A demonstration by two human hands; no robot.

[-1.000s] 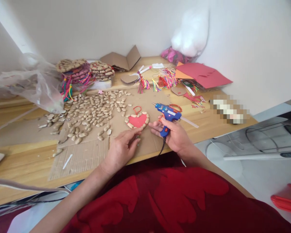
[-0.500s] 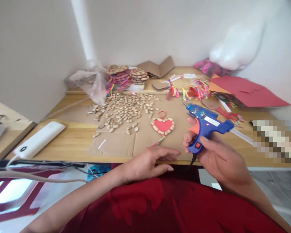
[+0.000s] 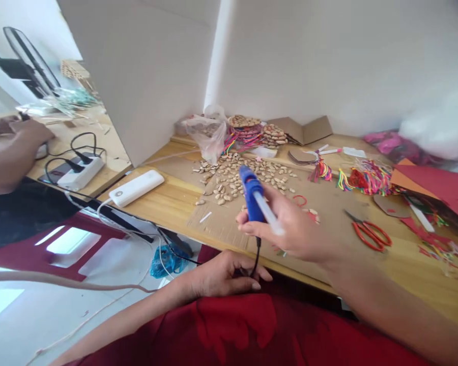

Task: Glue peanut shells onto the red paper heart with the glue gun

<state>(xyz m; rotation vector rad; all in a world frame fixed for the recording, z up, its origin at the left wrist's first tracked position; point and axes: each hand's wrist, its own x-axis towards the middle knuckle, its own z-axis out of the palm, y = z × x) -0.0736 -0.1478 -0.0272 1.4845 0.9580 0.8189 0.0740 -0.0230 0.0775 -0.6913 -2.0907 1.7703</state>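
In my right hand (image 3: 286, 223) is a blue glue gun (image 3: 253, 195), its nozzle pointing away from me and a pale glue stick jutting from its back. Its black cord hangs down past my left hand (image 3: 229, 274), which rests near the table's front edge with fingers loosely apart and holds nothing I can see. Loose peanuts (image 3: 229, 178) are spread over the cardboard (image 3: 229, 229) beyond the glue gun. The peanut-edged red heart (image 3: 313, 216) is mostly hidden behind my right hand, with its red loop (image 3: 299, 200) showing.
Orange-handled scissors (image 3: 370, 235) and colourful tassels (image 3: 370, 178) lie to the right. A white power strip (image 3: 136, 188) is at the left. Peanut pieces (image 3: 244, 129) are stacked behind. Another person's hand (image 3: 32, 133) is at the far-left table.
The view has swung left, bringing the other person's table into sight. My right hand has carried the glue gun left, over the peanuts, and turned it away from me.
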